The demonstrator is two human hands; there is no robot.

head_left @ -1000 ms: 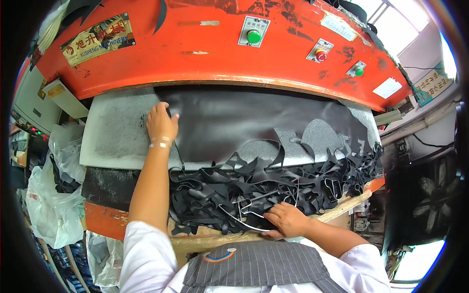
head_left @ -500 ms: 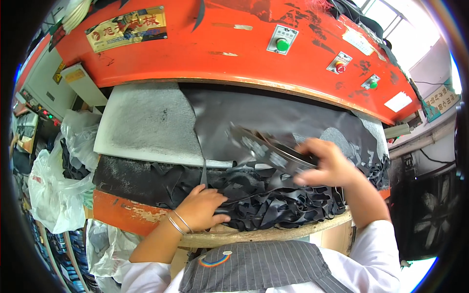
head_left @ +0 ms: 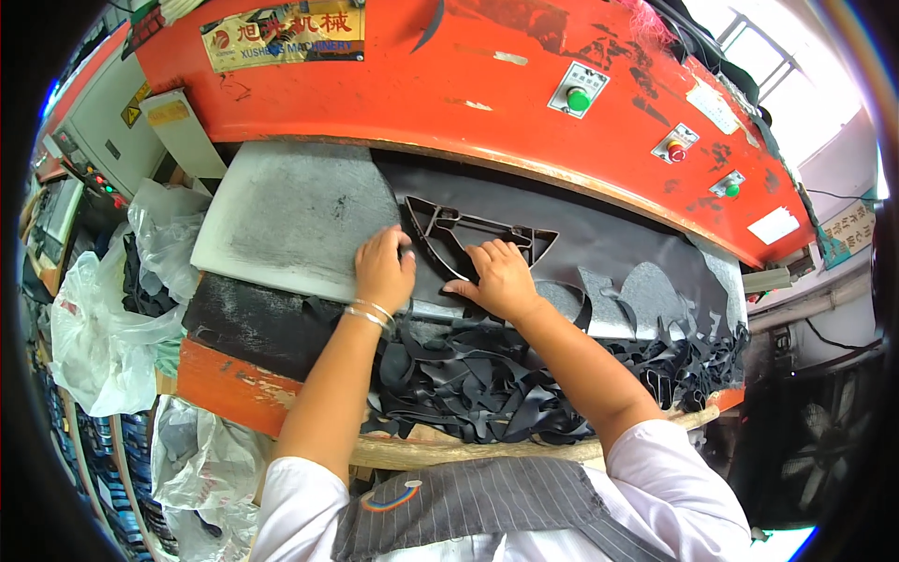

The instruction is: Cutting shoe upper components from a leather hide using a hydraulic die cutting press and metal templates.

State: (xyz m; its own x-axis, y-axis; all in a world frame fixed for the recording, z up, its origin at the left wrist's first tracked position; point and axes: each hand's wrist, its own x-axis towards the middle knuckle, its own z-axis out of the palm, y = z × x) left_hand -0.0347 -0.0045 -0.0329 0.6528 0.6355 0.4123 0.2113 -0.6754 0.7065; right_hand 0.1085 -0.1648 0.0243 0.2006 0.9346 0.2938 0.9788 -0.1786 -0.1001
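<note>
A metal cutting die (head_left: 479, 225), a curved dark frame with cross-braces, lies on the smooth black sheet (head_left: 599, 220). My right hand (head_left: 504, 279) grips its near edge, fingers over the frame and thumb to the left. At the sheet's left edge, just left of the die, is my left hand (head_left: 382, 273). Its fingers are curled together with a dark bit showing among them; whether that is the sheet's edge cannot be made out. Beneath the sheet is a pale grey-white cutting board (head_left: 290, 220). Cut-out gaps in the sheet show the board right of my right hand.
Black offcuts (head_left: 487, 384) pile along the near ledge. Above the board spans the red machine beam (head_left: 421, 84) with green buttons (head_left: 578, 99) and a red button (head_left: 676, 152). Plastic bags (head_left: 103, 328) hang at left; a dark fan (head_left: 824, 440) stands at right.
My right hand has brought the die left and laid it down on the sheet. My left hand has moved forward from the offcuts to the sheet's left edge, its fingers now curled.
</note>
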